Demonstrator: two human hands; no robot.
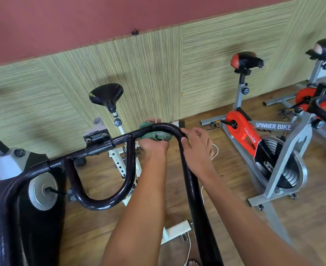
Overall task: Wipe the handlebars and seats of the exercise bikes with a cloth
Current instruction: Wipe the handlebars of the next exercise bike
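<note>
Clasping the green cloth (pixel 155 135) round the handlebar (pixel 193 189) just at 9 o'clock of its bend, the left grip (pixel 153 146) sits nearest the bar's long run toward 6 o'clock, where the slack-fingered right grip (pixel 196 147) touches it.

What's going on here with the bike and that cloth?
A person is wiping the black handlebar of the nearest exercise bike. The left hand grips a green cloth wrapped round the bar just before its far bend. The right hand rests against the bar just past that bend, fingers loose. Neither hand touches the black seat behind or the red and grey bike alongside.
</note>
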